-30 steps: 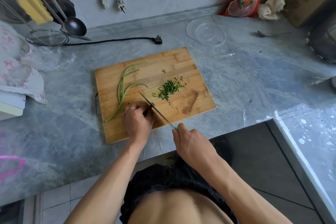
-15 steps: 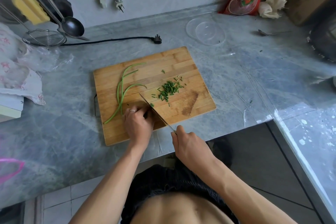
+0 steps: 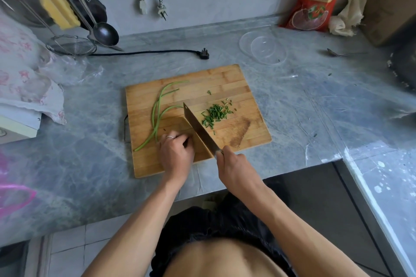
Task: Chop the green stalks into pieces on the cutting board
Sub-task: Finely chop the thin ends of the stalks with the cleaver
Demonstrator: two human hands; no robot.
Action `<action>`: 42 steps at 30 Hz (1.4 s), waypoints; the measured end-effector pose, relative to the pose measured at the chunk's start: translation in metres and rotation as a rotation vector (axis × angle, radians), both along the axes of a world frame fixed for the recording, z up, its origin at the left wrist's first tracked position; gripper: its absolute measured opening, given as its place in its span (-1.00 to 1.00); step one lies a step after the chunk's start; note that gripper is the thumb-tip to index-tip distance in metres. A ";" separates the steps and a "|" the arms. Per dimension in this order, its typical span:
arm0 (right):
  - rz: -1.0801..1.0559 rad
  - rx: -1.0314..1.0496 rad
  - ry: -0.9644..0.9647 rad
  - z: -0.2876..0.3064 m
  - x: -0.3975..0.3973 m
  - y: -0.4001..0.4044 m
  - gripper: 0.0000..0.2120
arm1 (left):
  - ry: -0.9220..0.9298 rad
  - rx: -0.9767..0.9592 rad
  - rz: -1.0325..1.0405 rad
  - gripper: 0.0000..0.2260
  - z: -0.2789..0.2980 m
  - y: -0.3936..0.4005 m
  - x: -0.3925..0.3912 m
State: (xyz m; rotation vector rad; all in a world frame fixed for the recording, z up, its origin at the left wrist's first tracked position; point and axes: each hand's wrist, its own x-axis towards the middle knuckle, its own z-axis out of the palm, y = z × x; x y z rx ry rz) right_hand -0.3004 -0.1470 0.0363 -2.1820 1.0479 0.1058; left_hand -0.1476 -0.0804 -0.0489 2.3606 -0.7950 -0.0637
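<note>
Right hand (image 3: 234, 170) grasping cleaver (image 3: 199, 129) on cutting board (image 3: 227, 78), left hand (image 3: 176, 153) fingers curled, pinning green stalks (image 3: 157, 114), chopped pieces (image 3: 215, 114) beyond blade, clear lid (image 3: 263, 47) and black plug (image 3: 203, 54) behind board

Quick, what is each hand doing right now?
Left hand: fingers curled, resting on the cutting board; what it holds cannot be told.
Right hand: grips the knife.

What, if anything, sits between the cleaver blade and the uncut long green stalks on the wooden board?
Nothing visible. Bare wooden cutting board separates the steel cleaver from the long green stalks; the left hand rests just beside the blade.
</note>
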 end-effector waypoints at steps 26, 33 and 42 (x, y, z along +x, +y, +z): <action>-0.084 0.041 -0.120 0.003 -0.024 -0.006 -0.67 | 0.268 -0.166 -0.046 -0.89 0.018 -0.006 0.020; -0.020 0.019 -0.071 0.004 -0.026 0.008 -0.66 | 0.163 -0.105 -0.137 -0.90 0.012 0.007 0.017; 0.035 -0.026 0.038 0.003 -0.027 0.017 -0.70 | 0.059 -0.031 -0.123 -0.85 0.000 0.006 0.007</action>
